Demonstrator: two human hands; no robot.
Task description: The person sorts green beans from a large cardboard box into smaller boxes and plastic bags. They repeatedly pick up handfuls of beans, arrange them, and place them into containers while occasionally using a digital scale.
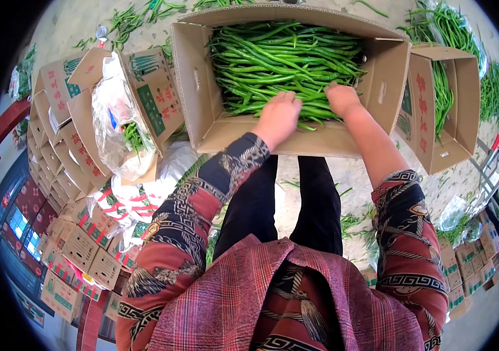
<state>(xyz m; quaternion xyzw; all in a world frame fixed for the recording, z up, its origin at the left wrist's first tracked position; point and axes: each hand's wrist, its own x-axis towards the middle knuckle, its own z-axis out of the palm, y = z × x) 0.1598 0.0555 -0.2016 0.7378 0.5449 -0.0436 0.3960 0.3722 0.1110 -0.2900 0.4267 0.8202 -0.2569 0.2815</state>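
In front of me an open cardboard box [376, 87] holds a thick layer of long green chili peppers [275, 61], most lying lengthwise across it. Both my hands are inside its near half. My left hand [278, 116] has its fingers curled onto peppers near the middle of the near side. To its right, my right hand [342, 98] grips around pepper ends close to the box's right end. My fingertips are partly hidden among the peppers. A few pepper tips stick out below my hands, over the near flap [275, 139].
To the left stands an open box with a clear plastic liner [120, 127] and some peppers. At right, another box [455, 127] holds peppers. Loose peppers [131, 22] and bagged peppers [455, 30] lie on the floor. Stacked cartons [82, 245] fill the lower left.
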